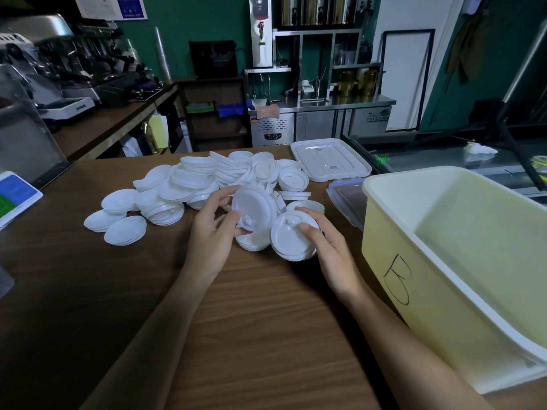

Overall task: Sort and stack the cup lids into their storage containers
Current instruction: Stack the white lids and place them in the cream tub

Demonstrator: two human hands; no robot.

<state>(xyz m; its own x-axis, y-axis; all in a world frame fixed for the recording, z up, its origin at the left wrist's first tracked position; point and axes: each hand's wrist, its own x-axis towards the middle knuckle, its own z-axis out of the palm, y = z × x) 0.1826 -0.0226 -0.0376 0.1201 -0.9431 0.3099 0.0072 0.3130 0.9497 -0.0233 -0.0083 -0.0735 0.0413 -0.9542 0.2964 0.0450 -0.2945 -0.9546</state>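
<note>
Plainly these are feather-light goods: a loose heap of white round plastic cup lids (201,179) sprawls over the brown wood-grain desk (251,321), from about 10 to 12 o'clock of the hands, some nested in short piles, some single. Thin moulded plastic like this should flex rather than snap. A hard squeeze across the face could crease it, though, and the smooth surfaces probably slide on one another. The rim looks the stiffest part and the sensible place to take hold, with fingers spread round the edge.

The left hand (213,232) does just that. Its fingers curl over the far rim of a tilted white lid (254,207), held nearly on edge, with the thumb low by the sip tab. At 3 o'clock of it, the right hand (328,250) grips a short nested stack of white lids (288,241), thumb pressed on the top face and fingers wrapped beneath, mostly hidden. The two loads sit just beside each other; joining them seems the step in hand. Both forearms reach in from 6 o'clock, wrists low over the desk.

A big cream rectangular plastic tub (384,232), with a pen mark on its wall, stands at 3 o'clock; no lids show in the visible part of its inside. At 1 o'clock lie a flat white rectangular cover (330,159) and a clear blue-edged box (344,202).
</note>
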